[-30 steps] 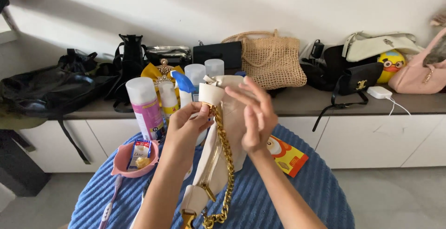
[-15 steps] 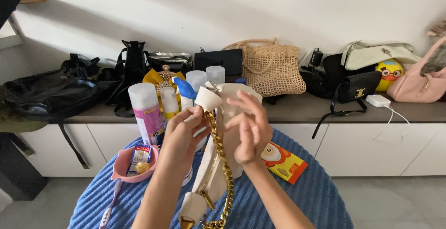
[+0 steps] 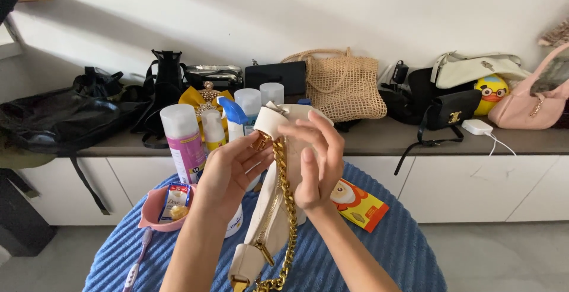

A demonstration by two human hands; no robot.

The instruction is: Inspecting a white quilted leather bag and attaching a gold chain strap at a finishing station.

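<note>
Blue tablecloth (image 3: 355,250): sachets (image 3: 173,200) inside pink bowl (image 3: 155,216)

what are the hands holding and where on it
Both hands, left hand and right hand, hold a cream handbag up by its top end, where the gold chain strap attaches.

Bright, even daylight; soft diagonal shadow band on wall (image 3: 178,7) toward 11 o'clock. No glare. Sharp focus; slight wide-angle bending at edges.
</note>
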